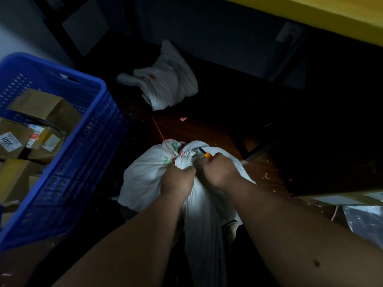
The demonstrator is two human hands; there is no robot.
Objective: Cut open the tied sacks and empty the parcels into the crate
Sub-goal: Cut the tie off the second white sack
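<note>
the left hand (pixel 178 177) grips the bunched neck of the sack (pixel 145 179) on the floor. the right hand (pixel 219 170), just beside it, holds a cutter (pixel 206 153) with its blade at the neck. the red tie (pixel 165 146) is on, its tail running toward 11 o'clock. this looks like the cutting step; next the blade must catch the tie, not cloth. the crate (pixel 93 129) sits at 9 o'clock, with parcels (pixel 37 112) inside.

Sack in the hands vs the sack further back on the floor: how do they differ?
The near sack is bulging and bunched shut at its neck by a red tie; the far sack lies limp and crumpled. The left hand grips the near sack's neck and the right hand holds an orange-handled cutter at it; nothing touches the far sack. Both are white woven sacks.
</note>
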